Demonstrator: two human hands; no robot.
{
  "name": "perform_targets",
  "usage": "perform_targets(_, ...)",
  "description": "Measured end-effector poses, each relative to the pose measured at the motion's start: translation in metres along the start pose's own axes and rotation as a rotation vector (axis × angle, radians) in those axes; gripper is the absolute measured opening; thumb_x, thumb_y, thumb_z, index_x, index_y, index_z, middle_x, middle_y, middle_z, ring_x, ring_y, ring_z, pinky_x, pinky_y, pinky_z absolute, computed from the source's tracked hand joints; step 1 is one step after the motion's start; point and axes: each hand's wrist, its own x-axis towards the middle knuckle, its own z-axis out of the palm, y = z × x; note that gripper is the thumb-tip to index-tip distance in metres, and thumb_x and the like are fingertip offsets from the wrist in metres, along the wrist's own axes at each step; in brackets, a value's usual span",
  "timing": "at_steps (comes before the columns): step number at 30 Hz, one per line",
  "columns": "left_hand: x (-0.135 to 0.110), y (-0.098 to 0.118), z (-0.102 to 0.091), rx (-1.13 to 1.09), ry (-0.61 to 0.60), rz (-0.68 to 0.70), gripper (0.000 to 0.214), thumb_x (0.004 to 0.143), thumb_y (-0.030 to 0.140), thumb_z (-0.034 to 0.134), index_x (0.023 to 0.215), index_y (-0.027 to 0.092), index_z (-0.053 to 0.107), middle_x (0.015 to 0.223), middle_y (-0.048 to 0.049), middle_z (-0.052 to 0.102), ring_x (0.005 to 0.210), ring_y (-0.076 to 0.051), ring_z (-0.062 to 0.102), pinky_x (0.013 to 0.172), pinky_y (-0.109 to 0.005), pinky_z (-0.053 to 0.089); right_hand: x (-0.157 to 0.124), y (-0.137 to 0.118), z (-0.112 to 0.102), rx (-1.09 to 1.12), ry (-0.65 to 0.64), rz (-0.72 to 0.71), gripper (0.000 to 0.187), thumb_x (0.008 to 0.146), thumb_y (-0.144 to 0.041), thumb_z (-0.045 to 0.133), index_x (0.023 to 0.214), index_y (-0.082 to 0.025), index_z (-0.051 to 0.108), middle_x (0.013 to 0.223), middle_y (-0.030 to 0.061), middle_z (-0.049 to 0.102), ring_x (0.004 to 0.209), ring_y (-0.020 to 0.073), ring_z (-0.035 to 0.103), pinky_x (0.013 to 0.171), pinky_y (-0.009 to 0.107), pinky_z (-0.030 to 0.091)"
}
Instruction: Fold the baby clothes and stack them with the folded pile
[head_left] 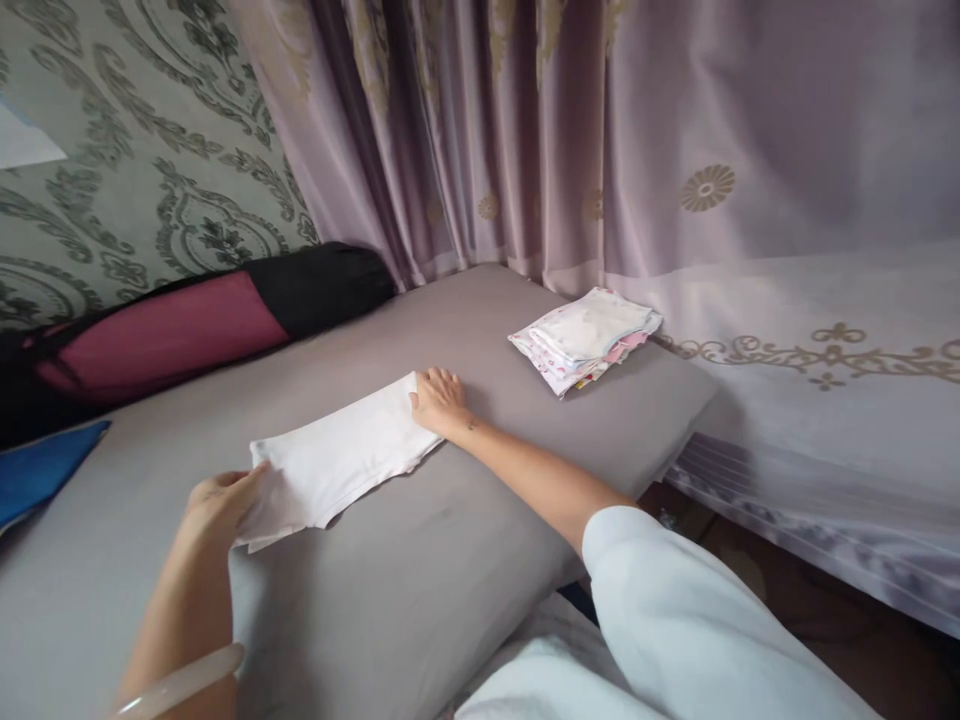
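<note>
A white cloth (337,458), folded into a long strip, lies across the grey bed sheet (420,600). My left hand (217,500) grips its near-left end, fingers closed round the edge. My right hand (439,400) rests on its far-right end with the fingers pressed down on the fabric. A pale bangle sits on my left wrist. I wear a light sleeve on my right arm.
A stack of folded white and pink patterned cloths (585,338) lies near the bed's far right corner. A dark red and black bolster (202,325) lies along the wall, a blue cushion (41,465) at left. Mauve curtains (600,130) hang behind.
</note>
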Motion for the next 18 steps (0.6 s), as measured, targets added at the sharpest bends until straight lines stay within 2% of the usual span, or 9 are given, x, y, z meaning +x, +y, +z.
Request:
perform_targets(4, 0.001, 0.002, -0.006, -0.065, -0.065, -0.146, 0.027, 0.057, 0.036, 0.083, 0.062, 0.021, 0.061, 0.031, 0.0107, 0.041, 0.038, -0.011, 0.044, 0.040, -0.018, 0.027, 0.002, -0.002, 0.003, 0.030, -0.067, 0.071, 0.037, 0.091, -0.031, 0.053, 0.119, -0.008, 0.061, 0.123, 0.0181, 0.062, 0.117, 0.0262, 0.056, 0.097, 0.034, 0.043)
perform_targets(7, 0.014, -0.007, -0.007, -0.157, -0.091, -0.173, 0.031, 0.048, 0.034, 0.086, 0.061, 0.022, 0.060, 0.034, 0.0117, 0.046, 0.039, -0.009, 0.043, 0.042, -0.017, 0.033, 0.008, 0.000, 0.000, 0.099, -0.148, 0.143, 0.038, 0.092, -0.032, 0.051, 0.118, -0.009, 0.063, 0.118, 0.0184, 0.065, 0.113, 0.0258, 0.060, 0.093, 0.033, 0.047)
perform_targets(11, 0.029, -0.016, -0.004, -0.317, -0.108, -0.206, 0.030, 0.045, 0.033, 0.084, 0.056, 0.022, 0.059, 0.037, 0.0098, 0.050, 0.043, -0.009, 0.046, 0.044, -0.017, 0.039, 0.016, 0.002, -0.011, 0.175, -0.269, 0.234, 0.040, 0.092, -0.037, 0.048, 0.119, -0.013, 0.065, 0.120, 0.0176, 0.067, 0.113, 0.0264, 0.062, 0.090, 0.034, 0.049)
perform_targets(18, 0.030, -0.018, -0.007, -0.364, -0.224, -0.198, 0.042, 0.022, 0.029, 0.089, 0.057, 0.025, 0.066, 0.053, 0.0073, 0.065, 0.058, -0.013, 0.058, 0.051, -0.019, 0.048, 0.019, 0.006, -0.030, 0.230, -0.380, 0.257, 0.047, 0.090, -0.043, 0.051, 0.125, -0.014, 0.063, 0.129, 0.0177, 0.062, 0.120, 0.0277, 0.059, 0.093, 0.034, 0.049)
